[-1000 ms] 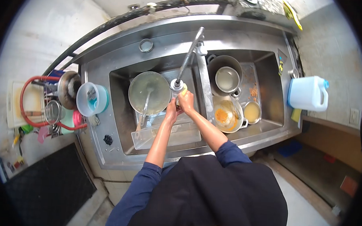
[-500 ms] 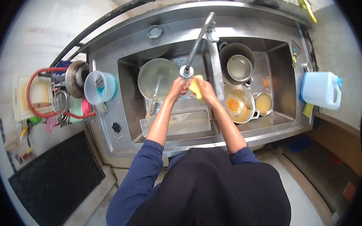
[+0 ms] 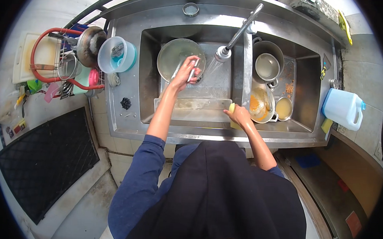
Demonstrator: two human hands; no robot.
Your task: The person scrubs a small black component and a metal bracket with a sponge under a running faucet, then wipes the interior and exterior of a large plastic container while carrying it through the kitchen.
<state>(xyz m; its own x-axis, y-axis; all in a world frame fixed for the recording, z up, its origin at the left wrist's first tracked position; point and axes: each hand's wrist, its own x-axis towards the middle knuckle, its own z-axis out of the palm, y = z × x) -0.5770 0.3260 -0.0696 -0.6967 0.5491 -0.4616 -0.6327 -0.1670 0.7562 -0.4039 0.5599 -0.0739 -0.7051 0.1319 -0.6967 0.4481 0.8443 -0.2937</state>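
Note:
Over the left basin, my left hand (image 3: 186, 73) is closed around a slim white and silvery object (image 3: 193, 70) whose kind I cannot make out. Just behind that hand is a large round pan (image 3: 171, 50) with cloudy water in it. My right hand (image 3: 241, 116) grips a yellow sponge (image 3: 232, 107) at the front right corner of the left basin. Beside it, a long rectangular translucent tray (image 3: 191, 114) lies along the basin's front. Water sprays from the faucet head (image 3: 222, 54) between my hands, touching neither of them.
In the right basin stand a deep pot (image 3: 276, 49) with a smaller one inside, an orange-stained pot (image 3: 260, 103) and a bowl of yellowish liquid (image 3: 284, 108). A blue jug (image 3: 339, 108) is at right. A plastic tub (image 3: 111, 56) and dish rack (image 3: 34, 57) are at left.
My hands have parted. The left moved back over the round pan with the slim object; the right went forward and right with the sponge. The faucet head now shows spray, and the view has shifted.

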